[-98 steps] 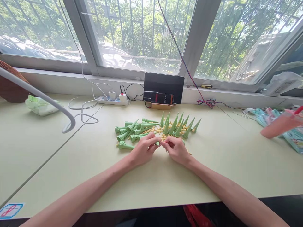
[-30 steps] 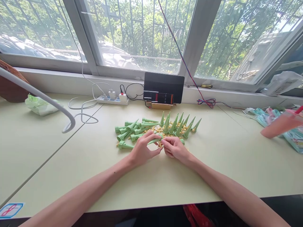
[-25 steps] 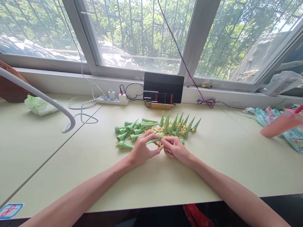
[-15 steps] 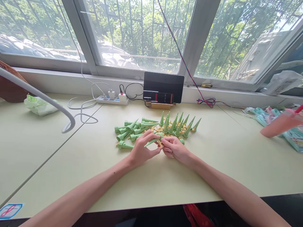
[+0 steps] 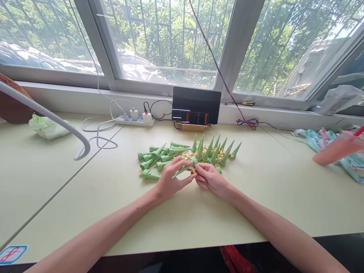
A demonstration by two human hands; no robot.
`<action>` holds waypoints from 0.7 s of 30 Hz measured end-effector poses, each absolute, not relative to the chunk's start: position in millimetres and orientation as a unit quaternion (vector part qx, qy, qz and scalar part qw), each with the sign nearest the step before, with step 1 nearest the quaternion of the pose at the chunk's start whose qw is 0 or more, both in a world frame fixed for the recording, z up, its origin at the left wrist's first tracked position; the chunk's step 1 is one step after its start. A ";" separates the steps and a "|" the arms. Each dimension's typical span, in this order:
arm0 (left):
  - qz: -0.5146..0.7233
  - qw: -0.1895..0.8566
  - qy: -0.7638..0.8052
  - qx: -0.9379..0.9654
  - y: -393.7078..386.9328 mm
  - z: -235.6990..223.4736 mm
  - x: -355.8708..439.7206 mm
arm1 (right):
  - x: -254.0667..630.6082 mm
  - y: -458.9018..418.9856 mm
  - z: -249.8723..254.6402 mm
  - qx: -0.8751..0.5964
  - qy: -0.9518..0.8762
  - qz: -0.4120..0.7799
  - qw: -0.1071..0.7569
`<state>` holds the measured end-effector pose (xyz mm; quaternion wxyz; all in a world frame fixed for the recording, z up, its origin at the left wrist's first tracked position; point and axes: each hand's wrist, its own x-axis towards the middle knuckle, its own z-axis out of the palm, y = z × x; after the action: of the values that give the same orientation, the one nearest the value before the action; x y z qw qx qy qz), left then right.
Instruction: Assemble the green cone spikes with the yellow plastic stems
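My left hand [image 5: 172, 178] holds a green plastic cone spike [image 5: 183, 169], its ribbed cap end pointing right and its tip toward the palm. Against that cap end, my right hand [image 5: 210, 177] pinches a small yellow peg-like piece [image 5: 193, 170], which the left thumb also touches. Just behind the hands lie several green cone spikes [image 5: 157, 154] on their sides, at the left. To the right, several more green cones [image 5: 209, 151] stand tip up. Small yellow pieces [image 5: 184, 155] are scattered between the two groups.
A dark tablet [image 5: 196, 98] with a phone [image 5: 195, 118] in front leans near the window. Left of it sits a white power strip [image 5: 135, 120] with cables. A pink cup [image 5: 335, 149] and bags are at the far right; a grey curved bar [image 5: 57, 117] crosses the left.
Earlier, the hands were close together over a mostly hidden green piece. Now the cone shows tilted in my left hand and the yellow piece is visible; in the last second they shift only slightly.
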<state>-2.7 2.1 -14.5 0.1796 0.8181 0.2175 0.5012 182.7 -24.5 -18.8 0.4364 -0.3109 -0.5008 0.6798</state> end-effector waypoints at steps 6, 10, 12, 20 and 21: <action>0.442 0.201 0.263 0.833 -4.1 -8.1 -3.9 | 180.7 -25.2 -19.3 -0.384 -0.526 0.570 0.501; 0.430 0.202 0.281 0.834 -6.6 -7.2 -3.5 | 179.9 -28.7 -17.2 -0.432 -0.568 0.476 0.514; 0.428 0.195 0.293 0.832 -6.2 -9.2 -2.7 | 179.9 -31.1 -16.2 -0.454 -0.601 0.412 0.514; 0.428 0.098 0.355 0.825 -1.8 -15.6 -0.9 | 178.2 -35.3 -17.8 -0.472 -0.701 0.246 0.474; 0.426 0.086 0.359 0.826 -1.8 -15.4 -1.2 | 178.0 -34.9 -18.1 -0.470 -0.707 0.233 0.474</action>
<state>-1.2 -1.8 -15.4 0.0864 0.8259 0.3591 0.4260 178.0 -34.9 -18.1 0.4742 -0.4698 -0.7072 0.2330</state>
